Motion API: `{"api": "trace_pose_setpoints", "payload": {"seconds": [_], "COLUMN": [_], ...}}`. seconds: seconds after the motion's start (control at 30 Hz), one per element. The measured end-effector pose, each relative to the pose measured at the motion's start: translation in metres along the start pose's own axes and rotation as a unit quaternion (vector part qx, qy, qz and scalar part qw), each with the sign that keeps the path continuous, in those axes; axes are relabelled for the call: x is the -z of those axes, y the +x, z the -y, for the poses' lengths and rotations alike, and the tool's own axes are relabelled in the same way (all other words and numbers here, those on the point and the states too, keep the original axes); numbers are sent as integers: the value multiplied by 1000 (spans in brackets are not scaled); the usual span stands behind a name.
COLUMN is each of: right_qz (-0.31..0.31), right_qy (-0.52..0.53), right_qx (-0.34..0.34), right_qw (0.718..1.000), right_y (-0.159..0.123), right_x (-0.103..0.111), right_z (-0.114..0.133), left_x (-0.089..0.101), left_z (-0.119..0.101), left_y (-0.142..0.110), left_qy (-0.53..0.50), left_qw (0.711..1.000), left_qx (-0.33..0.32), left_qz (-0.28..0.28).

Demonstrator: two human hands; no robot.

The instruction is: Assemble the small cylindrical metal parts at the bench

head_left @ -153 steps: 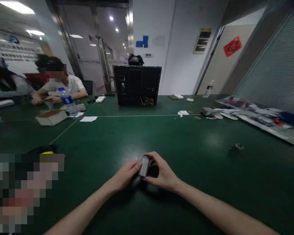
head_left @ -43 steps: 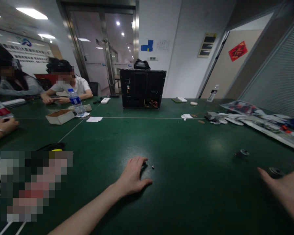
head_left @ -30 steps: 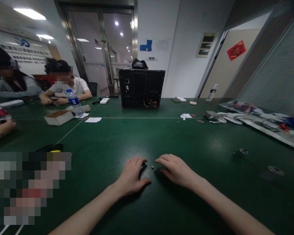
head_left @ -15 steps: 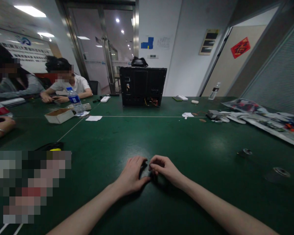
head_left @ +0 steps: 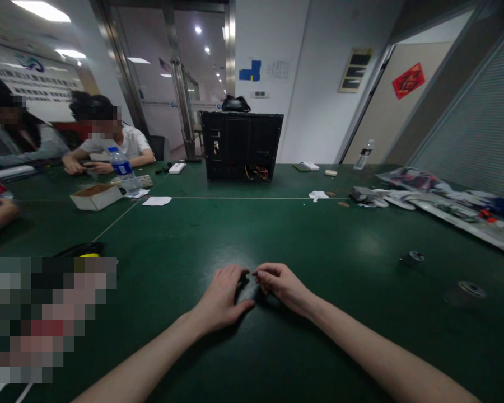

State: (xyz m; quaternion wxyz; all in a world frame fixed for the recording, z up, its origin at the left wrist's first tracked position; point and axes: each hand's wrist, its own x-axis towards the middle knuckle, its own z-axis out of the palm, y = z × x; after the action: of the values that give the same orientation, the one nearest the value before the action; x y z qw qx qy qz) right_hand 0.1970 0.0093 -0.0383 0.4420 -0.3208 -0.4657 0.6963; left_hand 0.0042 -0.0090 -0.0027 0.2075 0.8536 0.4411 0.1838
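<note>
Your left hand (head_left: 220,292) and right hand (head_left: 282,284) rest on the green tabletop (head_left: 327,240), fingers curled, tips almost meeting. You cannot tell if they grip anything; anything so small would be light, so pinch it at the fingertips.

Nothing here can be read for certain. A wall banner (head_left: 36,75) at far left carries a blue swirl logo above rows of dark characters, all too small to make out, and a red diamond door sign (head_left: 409,80) bears one gold character, too blurred to read. The water bottle's blue label (head_left: 122,167) and the sheet of paper taped to the wall (head_left: 278,69) stay illegible too.
</note>
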Motion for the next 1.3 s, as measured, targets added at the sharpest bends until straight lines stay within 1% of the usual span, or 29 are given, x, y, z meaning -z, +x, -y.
{"api": "trace_pose_setpoints", "payload": {"seconds": [0.17, 0.37, 0.63, 0.77, 0.87, 0.93, 1.0, 1.03, 1.07, 1.1, 1.13, 1.2, 1.27, 1.3], "right_qz": [3, 4, 3, 8, -4, -27, -75, -109, -148, -194, -245, -360, -473, -490], "right_qy": [7, 30, 22, 19, 17, -11, -95, -159, -234, -310, -378, -477, -539, -568], "right_qx": [-21, -9, 2, -1, -8, 8, 61, 98, 133, 160, 176, 197, 173, 148], "right_qw": [1000, 999, 1000, 1000, 1000, 1000, 991, 976, 952, 917, 875, 777, 675, 644], "right_y": [0, 0, 0, 0, 2, 2, -2, -8, -16, -27, -41, -74, -112, -131], "right_x": [2, 3, -1, 0, 1, 5, 16, 24, 35, 48, 64, 103, 149, 173], "right_z": [1, 0, 5, 1, -1, 9, 30, 44, 59, 74, 89, 109, 117, 117], "left_x": [1, -1, -3, -3, -3, -2, -2, -1, -1, -1, 0, 0, 0, 0], "left_z": [-1, 1, 3, 3, 3, 3, 4, 4, 5, 5, 6, 6, 6, 6], "left_y": [1, 0, 0, 0, 0, 0, -1, -1, -1, -1, -1, -2, -2, -2], "left_qy": [-7, -8, -9, -6, -6, -7, -12, -14, -15, -16, -16, -17, -18, -17], "left_qw": [1000, 1000, 1000, 1000, 1000, 1000, 1000, 1000, 1000, 1000, 1000, 1000, 1000, 1000], "left_qx": [3, 2, -4, -8, -9, -5, -1, 0, 0, -1, -2, -6, -8, -9], "left_qz": [0, 0, -9, -10, -8, -5, -4, -3, -2, 0, 1, 1, -2, -4]}}
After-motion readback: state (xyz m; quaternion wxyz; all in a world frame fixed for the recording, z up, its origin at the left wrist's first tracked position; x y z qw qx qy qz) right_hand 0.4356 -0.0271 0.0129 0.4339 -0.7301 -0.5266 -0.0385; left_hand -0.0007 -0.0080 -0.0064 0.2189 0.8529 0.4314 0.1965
